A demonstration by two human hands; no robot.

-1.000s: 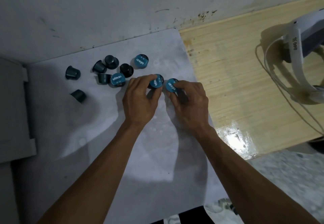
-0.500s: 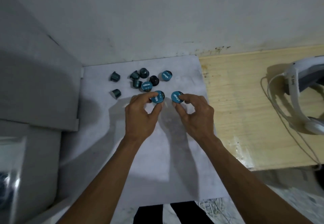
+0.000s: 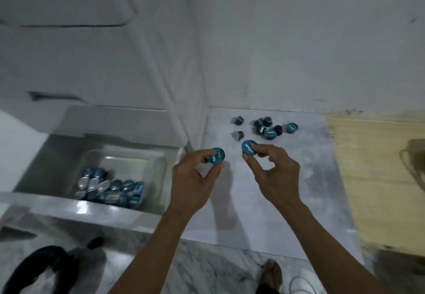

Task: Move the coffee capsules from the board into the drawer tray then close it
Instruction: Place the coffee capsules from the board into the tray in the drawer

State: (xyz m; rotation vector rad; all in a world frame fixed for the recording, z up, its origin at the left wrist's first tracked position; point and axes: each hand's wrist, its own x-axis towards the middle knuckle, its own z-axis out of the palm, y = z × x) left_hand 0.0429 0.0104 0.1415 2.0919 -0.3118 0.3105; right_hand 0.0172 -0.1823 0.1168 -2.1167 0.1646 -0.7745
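Note:
My left hand [image 3: 192, 178] pinches a blue-lidded coffee capsule [image 3: 215, 155] above the left edge of the white board [image 3: 287, 190]. My right hand [image 3: 272, 174] pinches a second capsule [image 3: 249, 147] over the board. Several dark capsules [image 3: 266, 128] lie scattered at the board's far end. To the left, the white drawer [image 3: 92, 208] stands open, and a clear tray [image 3: 158, 167] inside it holds several capsules [image 3: 112, 190].
A white drawer cabinet [image 3: 92, 63] rises behind the open drawer, against a white wall. A wooden tabletop [image 3: 379, 178] lies right of the board. Marble floor, a dark shape [image 3: 41, 268] and a foot [image 3: 271, 273] show below.
Both hands have lifted their capsules off the board and moved left toward the drawer. The view has swung left, bringing the open drawer and its tray into sight.

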